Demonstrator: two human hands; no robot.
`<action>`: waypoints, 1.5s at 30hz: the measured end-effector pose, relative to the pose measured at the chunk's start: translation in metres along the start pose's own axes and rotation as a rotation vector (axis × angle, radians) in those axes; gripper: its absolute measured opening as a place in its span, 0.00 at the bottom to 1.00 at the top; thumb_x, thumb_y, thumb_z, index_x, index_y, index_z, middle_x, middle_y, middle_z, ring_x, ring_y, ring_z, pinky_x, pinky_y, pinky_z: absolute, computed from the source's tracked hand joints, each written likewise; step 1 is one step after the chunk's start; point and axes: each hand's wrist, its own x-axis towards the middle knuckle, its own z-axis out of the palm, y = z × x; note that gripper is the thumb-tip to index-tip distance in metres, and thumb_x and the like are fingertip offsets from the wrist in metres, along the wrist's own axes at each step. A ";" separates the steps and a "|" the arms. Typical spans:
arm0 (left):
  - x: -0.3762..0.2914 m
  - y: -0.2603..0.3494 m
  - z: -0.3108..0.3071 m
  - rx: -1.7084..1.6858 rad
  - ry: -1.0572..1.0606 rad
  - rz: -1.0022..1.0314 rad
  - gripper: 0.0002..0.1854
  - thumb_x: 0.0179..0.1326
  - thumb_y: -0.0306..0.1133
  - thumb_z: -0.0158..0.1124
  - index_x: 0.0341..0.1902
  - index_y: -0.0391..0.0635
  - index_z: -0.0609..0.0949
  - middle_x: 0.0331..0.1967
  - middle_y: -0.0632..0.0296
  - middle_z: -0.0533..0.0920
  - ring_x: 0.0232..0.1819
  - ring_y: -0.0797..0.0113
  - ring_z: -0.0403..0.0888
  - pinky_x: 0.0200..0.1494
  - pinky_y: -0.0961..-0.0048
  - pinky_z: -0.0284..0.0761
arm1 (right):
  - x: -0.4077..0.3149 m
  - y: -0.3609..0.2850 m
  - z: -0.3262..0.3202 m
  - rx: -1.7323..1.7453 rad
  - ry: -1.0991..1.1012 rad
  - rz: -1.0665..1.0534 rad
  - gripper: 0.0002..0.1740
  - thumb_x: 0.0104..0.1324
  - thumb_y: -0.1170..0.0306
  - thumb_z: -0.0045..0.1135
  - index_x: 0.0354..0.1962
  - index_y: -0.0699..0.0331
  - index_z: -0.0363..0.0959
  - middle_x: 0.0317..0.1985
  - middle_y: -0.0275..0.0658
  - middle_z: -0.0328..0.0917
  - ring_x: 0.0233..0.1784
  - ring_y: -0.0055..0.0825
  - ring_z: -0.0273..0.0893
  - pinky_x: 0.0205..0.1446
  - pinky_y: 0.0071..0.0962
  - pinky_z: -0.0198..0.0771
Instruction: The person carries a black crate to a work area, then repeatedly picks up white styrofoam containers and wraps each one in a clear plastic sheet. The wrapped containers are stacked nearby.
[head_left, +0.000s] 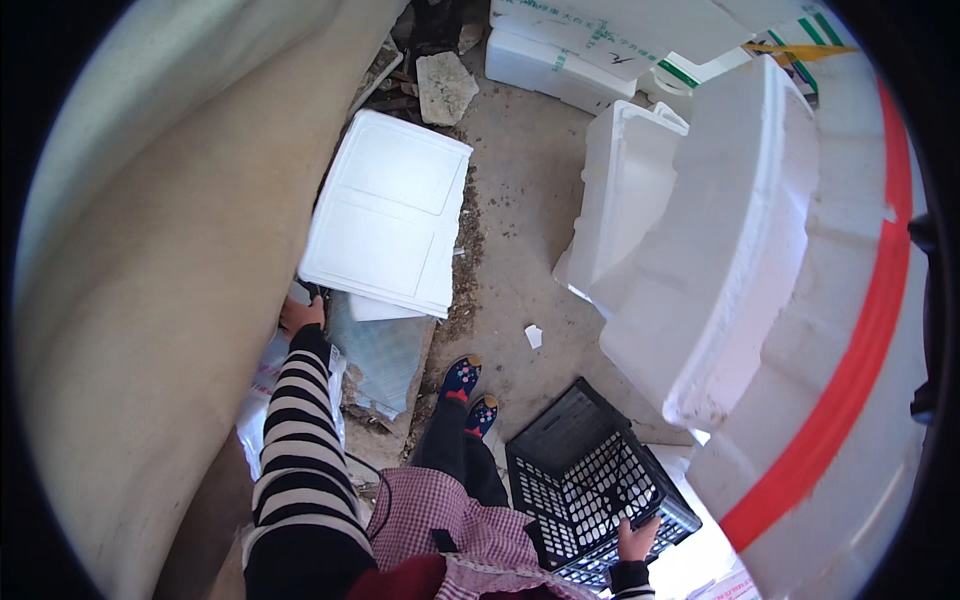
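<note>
My right hand (639, 538) grips the rim of a black plastic crate (559, 433) with lattice sides. The crate tilts at my right side, its open top facing up and no contents visible. On the other side, my left hand (302, 311) reaches forward, close to the near left corner of a white foam lid (390, 210). Something small and dark shows at its fingertips, but whether the hand holds it is unclear. Beneath the lid lie another white foam piece (379, 308) and a bluish board (386, 349). A thin dark cord (386, 487) hangs beside my striped left sleeve.
A pale sheet (187, 187) bulges along the left. Foam boxes (697, 225) are stacked on the right, one with red tape (847, 337); more foam boxes (555, 71) stand ahead. Broken concrete (446, 88) lies beyond the lid. A white scrap (533, 337) is on the concrete floor (517, 217).
</note>
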 end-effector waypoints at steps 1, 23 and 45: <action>-0.009 -0.002 -0.005 0.017 -0.101 0.006 0.36 0.45 0.46 0.70 0.56 0.35 0.74 0.55 0.42 0.75 0.58 0.49 0.74 0.59 0.57 0.70 | -0.001 0.001 0.002 -0.056 0.022 0.019 0.27 0.50 0.65 0.64 0.40 0.71 0.59 0.37 0.51 0.66 0.41 0.48 0.69 0.48 0.41 0.66; -0.512 0.023 -0.154 -0.572 -0.735 1.429 0.22 0.55 0.38 0.64 0.51 0.40 0.75 0.52 0.47 0.75 0.56 0.49 0.71 0.60 0.60 0.66 | -0.063 0.094 -0.050 0.305 0.180 -0.557 0.15 0.66 0.59 0.51 0.36 0.63 0.67 0.31 0.51 0.74 0.38 0.52 0.72 0.40 0.46 0.67; -0.759 0.014 -0.159 0.003 -0.864 1.657 0.22 0.59 0.36 0.62 0.55 0.40 0.74 0.58 0.51 0.71 0.59 0.52 0.69 0.61 0.65 0.65 | -0.088 0.570 0.008 0.344 0.594 0.484 0.28 0.59 0.59 0.60 0.55 0.61 0.66 0.54 0.51 0.67 0.58 0.52 0.65 0.61 0.45 0.63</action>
